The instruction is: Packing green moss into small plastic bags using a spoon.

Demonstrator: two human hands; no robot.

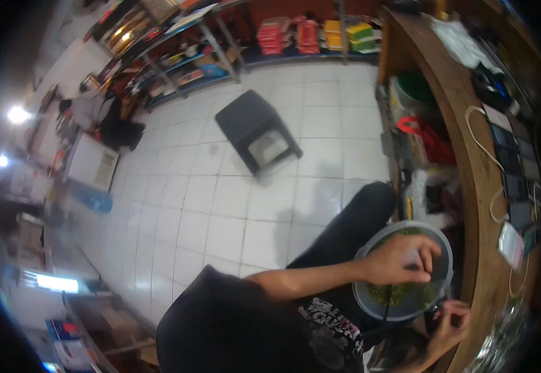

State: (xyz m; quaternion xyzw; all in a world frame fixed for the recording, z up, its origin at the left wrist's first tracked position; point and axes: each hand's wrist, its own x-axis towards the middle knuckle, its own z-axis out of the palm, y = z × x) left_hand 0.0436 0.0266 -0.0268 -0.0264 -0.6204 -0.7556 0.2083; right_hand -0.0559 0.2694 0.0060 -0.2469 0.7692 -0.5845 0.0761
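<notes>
A pale round plastic tub holding shredded green plant material rests at my lap. My left hand is above it, palm down, its fingers bent and the thumb apart from them. A pale blur shows by those fingers; I cannot tell whether it is something held. My right hand is just beyond the tub's lower right rim, beside the wooden counter edge. Its fingertips come together near a small dark thing, too blurred to name. A thin dark strip crosses the front of the tub.
Several phones with white cables lie on the wooden counter at right. Below it are a red plastic bag and a green-lidded bucket. A dark stool is on the white tiled floor. Metal shelves line the back.
</notes>
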